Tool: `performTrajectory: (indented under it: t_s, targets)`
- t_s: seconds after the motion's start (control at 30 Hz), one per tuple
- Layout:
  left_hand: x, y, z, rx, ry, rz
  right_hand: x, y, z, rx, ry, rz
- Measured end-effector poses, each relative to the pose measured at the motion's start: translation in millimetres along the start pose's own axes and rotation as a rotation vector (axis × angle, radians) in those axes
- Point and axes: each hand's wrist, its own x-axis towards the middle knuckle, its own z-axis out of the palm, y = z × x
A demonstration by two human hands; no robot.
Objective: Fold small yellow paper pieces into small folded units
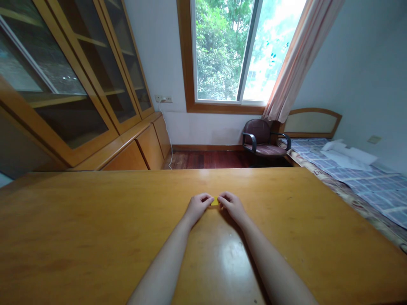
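Note:
Between my two hands is a small, flat yellow piece (215,201), perhaps paper; its exact kind is too small to tell. My left hand (200,204) pinches its left edge between thumb and fingers. On the opposite side, my right hand (231,203) pinches the right edge. Both hands are close together, low over the wooden table (127,237), near its far half. The fingers cover the ends of the yellow piece.
A glass-fronted wooden cabinet (116,127) stands along the left. Past the table's far edge are a maroon armchair (259,135) and a window (222,51) with a pink curtain (302,59). To the right is a bed (356,178) with white sheets of material (349,154) on it.

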Motion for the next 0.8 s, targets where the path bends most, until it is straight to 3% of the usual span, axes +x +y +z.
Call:
performTrajectory:
  t_s: [0.43,0.8]
  targets:
    - [1.2,-2.8,-1.4,-0.067,0.069,-0.014,2.0,3.1,3.2,-0.033,-0.042,0.013]
    - [1.1,-0.7,-0.1,-0.027,0.044,0.007,1.5,5.7,0.4,-0.059,0.004,-0.037]
